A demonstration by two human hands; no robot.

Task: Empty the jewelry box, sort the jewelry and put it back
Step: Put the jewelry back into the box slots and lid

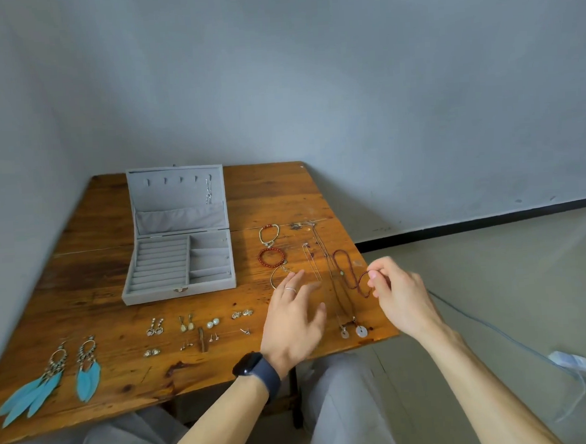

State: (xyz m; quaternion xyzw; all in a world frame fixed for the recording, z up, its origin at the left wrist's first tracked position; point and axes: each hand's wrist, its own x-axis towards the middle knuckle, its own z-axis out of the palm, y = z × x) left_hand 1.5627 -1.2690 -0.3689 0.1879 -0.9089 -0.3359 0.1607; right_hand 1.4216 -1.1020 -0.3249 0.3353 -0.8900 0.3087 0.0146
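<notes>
An open grey jewelry box (pixel 181 263) stands on the wooden table (pixel 90 241), its lower tray bare; a silver chain (pixel 208 191) hangs in the lid. My right hand (pixel 400 296) pinches one end of a dark red beaded necklace (pixel 347 270) lying at the table's right edge. My left hand (pixel 292 319) hovers open, fingers spread, over the table beside the bracelets (pixel 271 256). Thin chain necklaces with round pendants (pixel 356 330) lie between my hands. Small earrings (pixel 195 325) sit in rows at the front; two turquoise feather earrings (pixel 59 377) lie at the far left.
The table stands in a corner against grey walls. Its right edge runs just beside my right hand. A cable (pixel 490 326) and a white adapter (pixel 569 359) lie on the floor to the right. My knees are under the front edge.
</notes>
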